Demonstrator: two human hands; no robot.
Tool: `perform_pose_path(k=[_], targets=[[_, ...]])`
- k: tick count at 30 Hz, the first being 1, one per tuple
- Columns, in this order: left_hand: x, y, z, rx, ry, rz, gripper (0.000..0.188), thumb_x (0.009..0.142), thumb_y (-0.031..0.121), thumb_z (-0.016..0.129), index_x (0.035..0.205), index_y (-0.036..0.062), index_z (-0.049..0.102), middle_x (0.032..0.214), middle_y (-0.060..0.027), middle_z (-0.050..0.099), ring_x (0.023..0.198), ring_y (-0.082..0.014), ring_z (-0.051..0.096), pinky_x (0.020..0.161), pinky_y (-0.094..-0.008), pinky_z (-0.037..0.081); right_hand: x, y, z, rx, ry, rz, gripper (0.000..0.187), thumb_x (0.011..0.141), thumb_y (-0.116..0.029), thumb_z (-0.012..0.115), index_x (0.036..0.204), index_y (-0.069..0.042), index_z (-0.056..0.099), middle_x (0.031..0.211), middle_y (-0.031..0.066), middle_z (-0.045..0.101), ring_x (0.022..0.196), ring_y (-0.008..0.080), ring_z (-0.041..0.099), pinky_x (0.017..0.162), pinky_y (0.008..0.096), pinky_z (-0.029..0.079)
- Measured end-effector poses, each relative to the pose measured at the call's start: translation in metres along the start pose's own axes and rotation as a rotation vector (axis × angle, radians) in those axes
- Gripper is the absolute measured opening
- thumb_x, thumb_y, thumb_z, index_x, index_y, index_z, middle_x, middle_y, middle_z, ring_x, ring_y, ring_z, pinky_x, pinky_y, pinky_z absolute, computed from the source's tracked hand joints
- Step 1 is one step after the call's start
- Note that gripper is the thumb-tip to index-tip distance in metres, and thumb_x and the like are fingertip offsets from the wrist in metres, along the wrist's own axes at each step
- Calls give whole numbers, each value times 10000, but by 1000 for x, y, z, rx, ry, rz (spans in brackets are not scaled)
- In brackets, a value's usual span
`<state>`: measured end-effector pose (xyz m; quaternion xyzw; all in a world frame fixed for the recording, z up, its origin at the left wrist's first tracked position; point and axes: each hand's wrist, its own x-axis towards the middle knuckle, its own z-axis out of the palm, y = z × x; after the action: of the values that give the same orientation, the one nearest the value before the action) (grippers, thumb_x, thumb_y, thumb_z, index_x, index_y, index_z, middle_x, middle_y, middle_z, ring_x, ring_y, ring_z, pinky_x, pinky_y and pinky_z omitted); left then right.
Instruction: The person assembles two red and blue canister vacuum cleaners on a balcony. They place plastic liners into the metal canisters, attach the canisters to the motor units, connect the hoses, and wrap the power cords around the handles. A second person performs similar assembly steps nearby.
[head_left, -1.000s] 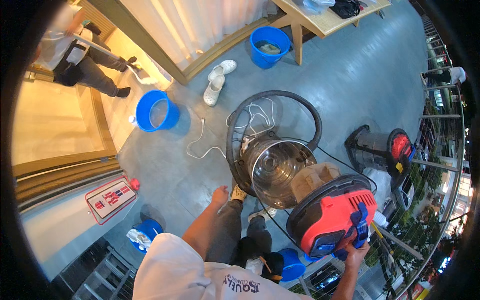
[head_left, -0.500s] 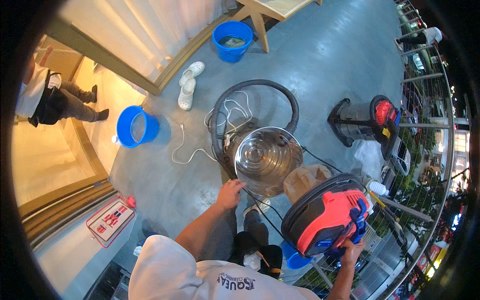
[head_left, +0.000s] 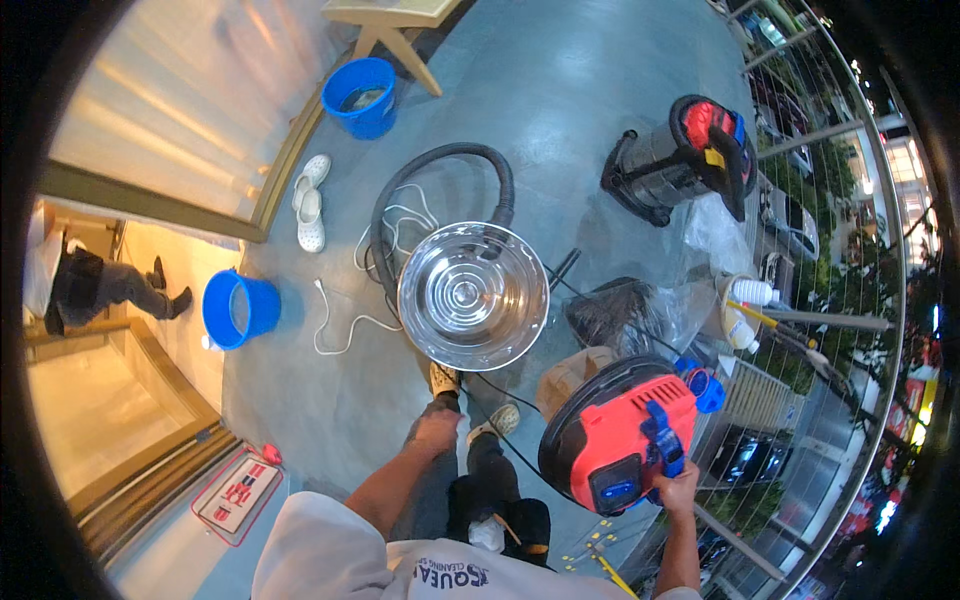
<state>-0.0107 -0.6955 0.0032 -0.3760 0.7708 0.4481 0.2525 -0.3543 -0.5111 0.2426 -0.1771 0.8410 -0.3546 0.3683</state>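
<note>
Holding 1 red vacuum head (head_left: pixel 632 428) (right grip (head_left: pixel 677 488)).

Lighting: warm yellow from the room (head_left: pixel 95 385) at left, curtain (head_left: pixel 195 110) softly aglow; cooler light on the grey floor (head_left: pixel 570 100), pale sheen toward the top. Glare: bright rings in the drum (head_left: pixel 475 300). Right: night darkness, blown-out lights (head_left: pixel 887 514). Distortion: railing (head_left: pixel 815 137) bowed; black fisheye border.

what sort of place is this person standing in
Likely a balcony or terrace at night: a metal railing, a car beyond it, and a lit room opening off it.
</note>
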Motion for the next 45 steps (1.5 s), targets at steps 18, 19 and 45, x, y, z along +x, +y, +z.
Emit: perform_pose_path(k=[18,19,45], targets=[[123,-52,-47,-1634,480,-541,333,886,181,400,1143,-32,394,1052,-164,560,896,-295,588,734,-443,526,117,380,111,-515,-86,389,407,535,-158,751,904,-62,607,844,165,630,807,317,613,719,400,485],[124,-51,-42,-1698,448,-538,315,885,153,378,1139,-33,395,1066,-168,554,906,-303,586,758,-446,520,120,389,113,-547,-99,363,425,535,-181,749,916,-61,604,842,171,628,823,327,607,725,404,483],[111,-84,-68,-1264,463,-709,54,756,14,510,780,55,487,667,-41,487,523,-162,497,508,-333,540,284,318,182,-470,-2,-274,344,713,-153,610,1025,-42,515,1025,143,542,996,303,491,827,390,408]])
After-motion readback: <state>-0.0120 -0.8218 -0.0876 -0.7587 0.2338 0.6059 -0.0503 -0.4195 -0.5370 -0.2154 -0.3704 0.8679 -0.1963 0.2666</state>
